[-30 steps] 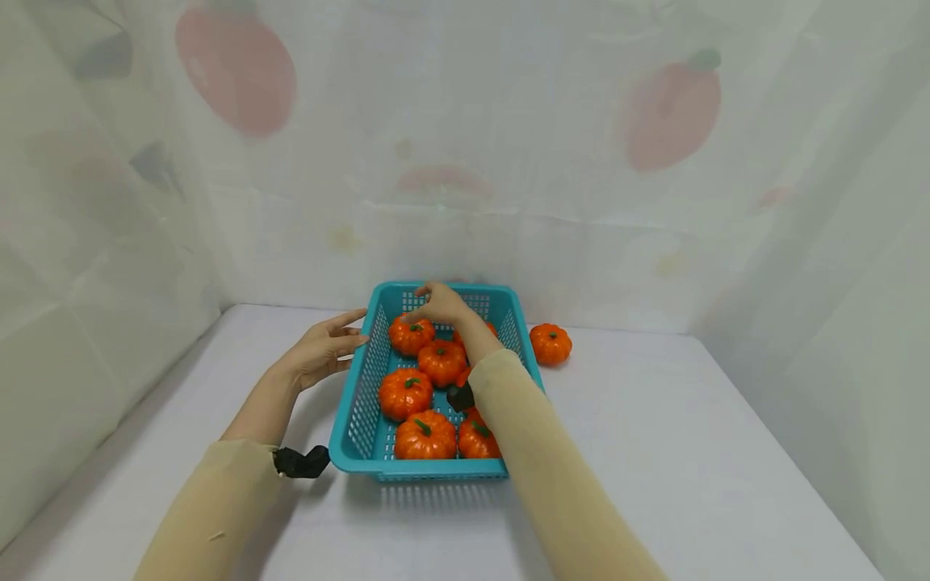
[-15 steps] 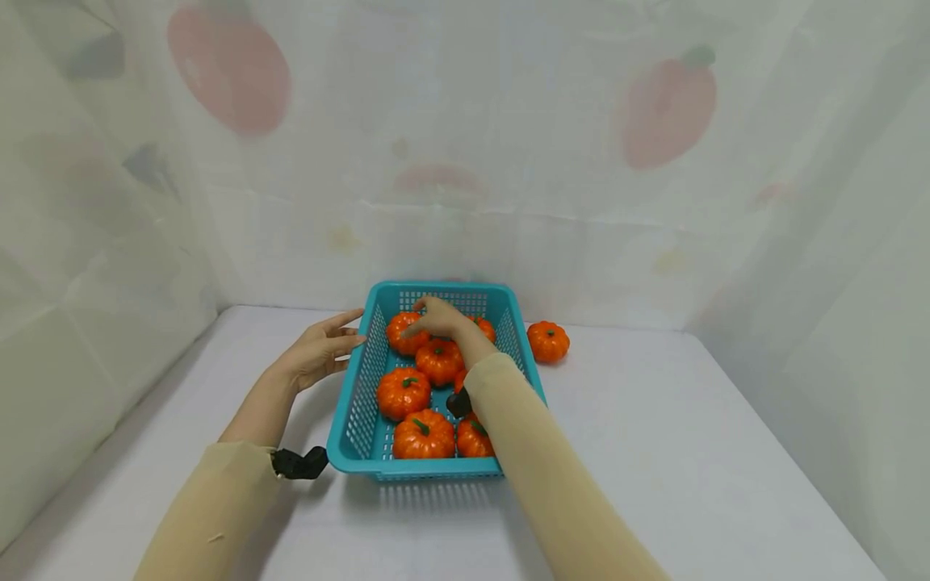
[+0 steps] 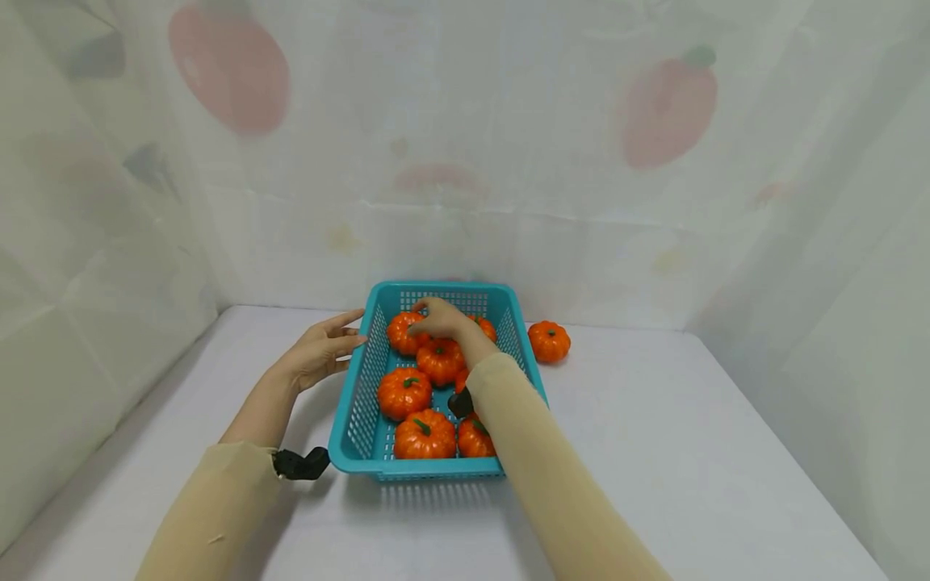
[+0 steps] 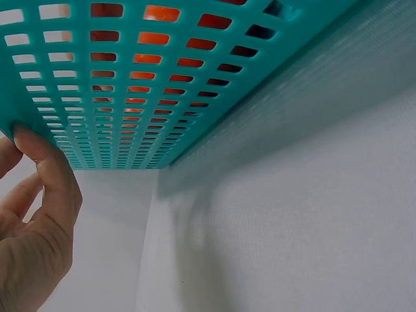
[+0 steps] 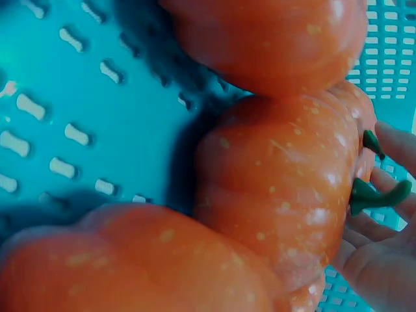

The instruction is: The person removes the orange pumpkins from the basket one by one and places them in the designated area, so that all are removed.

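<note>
A turquoise plastic basket (image 3: 450, 468) with slotted walls holds several small orange pumpkins with green stems. My left hand (image 3: 312, 355) holds its left rim; in the left wrist view the left hand (image 4: 45, 221) has a fingertip against the rim's underside. Inside the basket, my right hand (image 3: 445, 319) grips the back-left pumpkin (image 3: 402, 333), thumb in front and a finger behind. In the right wrist view the right hand (image 5: 383, 260) shows at the right edge, beyond a nearer pumpkin (image 5: 273, 188) and its stem; its fingers are partly hidden. My right forearm covers part of the basket's right side.
One more pumpkin (image 3: 549, 342) lies on the white table (image 3: 668, 452), just outside the basket's right wall. A pale printed curtain (image 3: 523, 145) closes off the back, and further sheets hang at both sides.
My right hand has come down a little over the back-left pumpkin and then stayed there. The left hand and the basket have hardly moved.
</note>
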Demonstrator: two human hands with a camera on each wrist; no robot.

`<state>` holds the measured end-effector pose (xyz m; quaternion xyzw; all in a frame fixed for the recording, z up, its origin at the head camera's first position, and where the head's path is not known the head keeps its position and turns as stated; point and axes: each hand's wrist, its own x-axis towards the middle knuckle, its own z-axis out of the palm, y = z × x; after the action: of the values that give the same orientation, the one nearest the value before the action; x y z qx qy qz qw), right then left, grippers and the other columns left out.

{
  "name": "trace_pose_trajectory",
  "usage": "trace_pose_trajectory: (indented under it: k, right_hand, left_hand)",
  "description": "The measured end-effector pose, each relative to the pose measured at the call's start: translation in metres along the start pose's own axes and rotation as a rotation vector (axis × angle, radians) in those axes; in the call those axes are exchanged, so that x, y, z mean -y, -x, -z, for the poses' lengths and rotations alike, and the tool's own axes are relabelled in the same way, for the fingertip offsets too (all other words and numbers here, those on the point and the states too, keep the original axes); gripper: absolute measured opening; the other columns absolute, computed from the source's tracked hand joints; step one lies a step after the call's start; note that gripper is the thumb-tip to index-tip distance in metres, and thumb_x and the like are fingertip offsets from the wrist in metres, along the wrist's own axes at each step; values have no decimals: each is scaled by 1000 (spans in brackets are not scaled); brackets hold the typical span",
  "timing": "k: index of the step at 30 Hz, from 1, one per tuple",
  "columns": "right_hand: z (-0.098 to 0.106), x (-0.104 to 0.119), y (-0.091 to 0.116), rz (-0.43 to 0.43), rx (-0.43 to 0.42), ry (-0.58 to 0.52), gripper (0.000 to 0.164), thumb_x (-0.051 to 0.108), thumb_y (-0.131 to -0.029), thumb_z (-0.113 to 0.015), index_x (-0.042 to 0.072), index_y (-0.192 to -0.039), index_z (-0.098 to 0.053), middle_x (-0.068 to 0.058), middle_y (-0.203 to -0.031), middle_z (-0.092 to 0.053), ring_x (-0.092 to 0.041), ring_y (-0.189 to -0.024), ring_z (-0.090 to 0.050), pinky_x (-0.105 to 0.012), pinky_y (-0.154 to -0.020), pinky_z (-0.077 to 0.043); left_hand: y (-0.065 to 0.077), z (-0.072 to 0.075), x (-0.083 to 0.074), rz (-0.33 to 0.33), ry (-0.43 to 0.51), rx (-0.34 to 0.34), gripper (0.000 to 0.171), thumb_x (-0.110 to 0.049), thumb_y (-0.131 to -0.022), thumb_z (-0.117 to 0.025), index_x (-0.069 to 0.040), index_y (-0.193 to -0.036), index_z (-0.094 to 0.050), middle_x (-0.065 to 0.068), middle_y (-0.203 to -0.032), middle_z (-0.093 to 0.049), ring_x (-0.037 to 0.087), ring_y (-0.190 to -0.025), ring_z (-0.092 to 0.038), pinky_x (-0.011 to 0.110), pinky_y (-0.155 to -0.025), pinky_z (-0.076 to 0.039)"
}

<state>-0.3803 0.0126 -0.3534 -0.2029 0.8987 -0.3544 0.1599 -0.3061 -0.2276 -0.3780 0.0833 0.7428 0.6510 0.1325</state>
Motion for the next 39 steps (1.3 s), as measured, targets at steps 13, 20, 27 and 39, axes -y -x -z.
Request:
trace_pose_trajectory:
  k: [13,20,27,39]
  right_hand:
    - [1,1,3,-10,-26,-37,60,23,-95,-65,6,-147,-41,-15,-157,-36,-33,-127,-50,-47,-104,-46]
    - [1,1,4,-17,-36,-35,66,27,-92,-67,6,-148,-40,-14,-157,-36,-33,-130,-49,-48,-105,-46]
    - [7,6,7,-32,-66,-150,67,26,-90,-67,6,-147,-40,-15,-153,-41,-34,-125,-53,-50,-102,-50]
    - [29,22,10,-38,-97,-366,60,25,-92,-63,10,-145,-40,-16,-151,-41,-34,-132,-48,-54,-106,-48]
  left_hand:
    - [1,0,0,-3,8,8,78,-23,-99,-61,-19,-160,-14,2,-117,-51,5,-95,-65,25,-86,-56]
    - [3,-2,-1,-4,12,2,78,-23,-98,-62,-17,-160,-15,2,-117,-51,4,-94,-65,24,-85,-57]
    - [3,-2,-1,-10,17,13,78,-23,-99,-61,-17,-160,-14,1,-116,-51,5,-94,-65,24,-86,-56]
    - [2,-1,0,-10,15,22,77,-22,-99,-61,-18,-160,-14,0,-115,-51,4,-94,-64,23,-85,-56]
